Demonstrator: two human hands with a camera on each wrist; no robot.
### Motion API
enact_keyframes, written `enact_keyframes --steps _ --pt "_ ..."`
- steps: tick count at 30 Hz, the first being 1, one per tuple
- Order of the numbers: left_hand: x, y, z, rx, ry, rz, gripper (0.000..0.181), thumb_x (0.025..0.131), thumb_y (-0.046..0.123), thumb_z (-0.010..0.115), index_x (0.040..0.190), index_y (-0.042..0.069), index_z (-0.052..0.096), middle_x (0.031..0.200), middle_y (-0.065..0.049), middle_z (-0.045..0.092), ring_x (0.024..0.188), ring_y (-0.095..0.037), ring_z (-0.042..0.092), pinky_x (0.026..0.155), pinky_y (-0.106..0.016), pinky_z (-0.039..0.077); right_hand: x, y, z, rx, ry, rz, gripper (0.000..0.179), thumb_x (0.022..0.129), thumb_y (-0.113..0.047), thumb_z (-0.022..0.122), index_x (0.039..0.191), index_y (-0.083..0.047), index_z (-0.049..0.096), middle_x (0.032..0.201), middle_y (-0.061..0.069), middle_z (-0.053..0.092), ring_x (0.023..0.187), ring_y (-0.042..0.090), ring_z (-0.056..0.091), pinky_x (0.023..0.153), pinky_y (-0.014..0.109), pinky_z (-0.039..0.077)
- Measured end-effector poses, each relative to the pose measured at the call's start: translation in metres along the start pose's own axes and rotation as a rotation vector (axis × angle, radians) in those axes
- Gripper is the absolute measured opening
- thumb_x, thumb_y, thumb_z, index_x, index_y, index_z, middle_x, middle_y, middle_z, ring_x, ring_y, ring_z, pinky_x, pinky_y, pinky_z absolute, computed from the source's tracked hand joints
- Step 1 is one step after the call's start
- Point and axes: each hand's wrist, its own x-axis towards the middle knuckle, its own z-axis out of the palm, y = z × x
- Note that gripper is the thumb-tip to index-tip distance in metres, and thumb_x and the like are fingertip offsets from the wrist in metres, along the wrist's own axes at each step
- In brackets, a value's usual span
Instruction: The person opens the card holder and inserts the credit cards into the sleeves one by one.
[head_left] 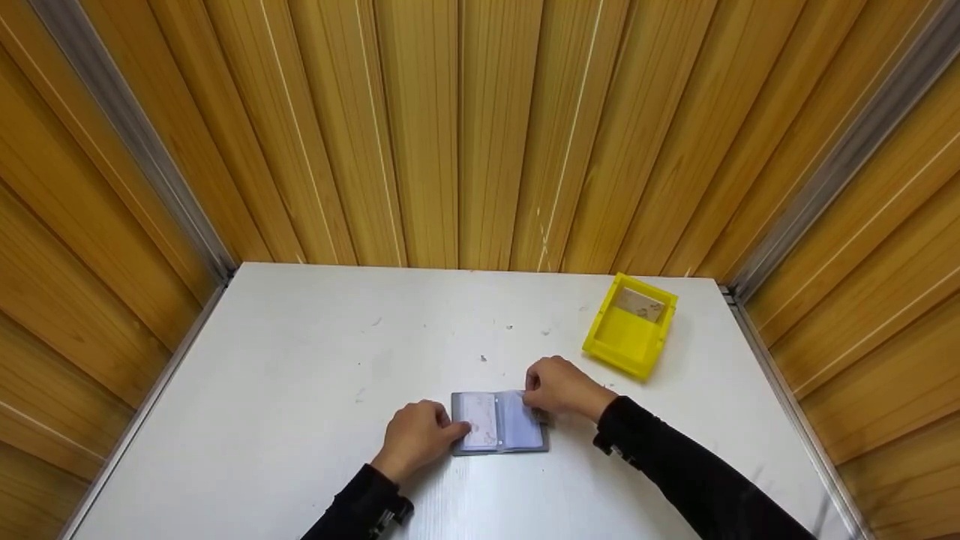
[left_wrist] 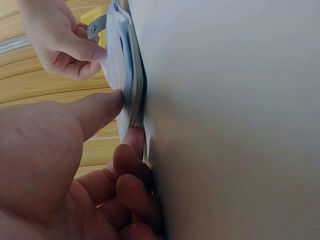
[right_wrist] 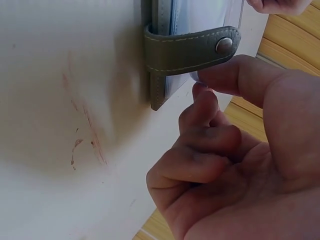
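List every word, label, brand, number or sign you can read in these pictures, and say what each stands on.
None can be read.
White rectangular card in the open grey card holder: faint marks, too small to read.
Pale rectangular card in the yellow plastic bin: darker marks, too small to read.

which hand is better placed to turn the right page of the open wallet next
Probably the right hand: it pinches the right page near its upper outer corner. The left hand grips the wallet at the opposite edge, better placed to steady it.
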Motion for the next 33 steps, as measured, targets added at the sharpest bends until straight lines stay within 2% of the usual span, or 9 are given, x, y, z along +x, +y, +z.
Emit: enact_keyframes --steps 9,14,25,33 --pt "0.000 -0.001 -0.004 -0.033 0.002 0.002 0.042 0.091 0.045 0.087 0.070 0.018 0.063 0.065 0.007 0.054 0.064 -0.014 0.050 0.061 -0.029 0.036 -0.002 -0.010 -0.005 -0.001 0.038 -0.052 0.018 0.091 -0.021 0.080 0.075 -0.016 0.072 0.076 -0.003 0.064 0.073 0.015 0.058 0.068 0.030 0.046" --pt "0.001 -0.002 -0.005 -0.037 0.001 0.012 0.040 0.093 0.043 0.086 0.071 0.018 0.065 0.066 0.007 0.055 0.064 -0.013 0.050 0.061 -0.029 0.037 -0.002 -0.016 -0.007 0.025 0.038 -0.046 0.017 0.091 -0.022 0.079 0.077 -0.015 0.072 0.075 -0.003 0.064 0.072 0.014 0.057 0.067 0.030 0.045" --pt "-0.001 -0.004 -0.004 -0.088 -0.031 0.008 0.039 0.097 0.039 0.080 0.069 0.018 0.062 0.062 0.008 0.048 0.061 -0.013 0.048 0.059 -0.029 0.035 -0.001 -0.029 -0.005 0.086 0.039 -0.036 0.019 0.092 -0.025 0.080 0.078 -0.015 0.073 0.073 -0.003 0.064 0.068 0.013 0.057 0.061 0.027 0.046" --pt "-0.001 -0.005 -0.008 -0.086 -0.032 0.020 0.039 0.098 0.041 0.079 0.070 0.018 0.063 0.065 0.008 0.050 0.063 -0.014 0.049 0.060 -0.030 0.036 0.002 -0.039 -0.007 0.111 0.042 -0.061 0.018 0.091 -0.025 0.078 0.078 -0.015 0.074 0.070 -0.006 0.062 0.065 0.011 0.055 0.059 0.026 0.044"
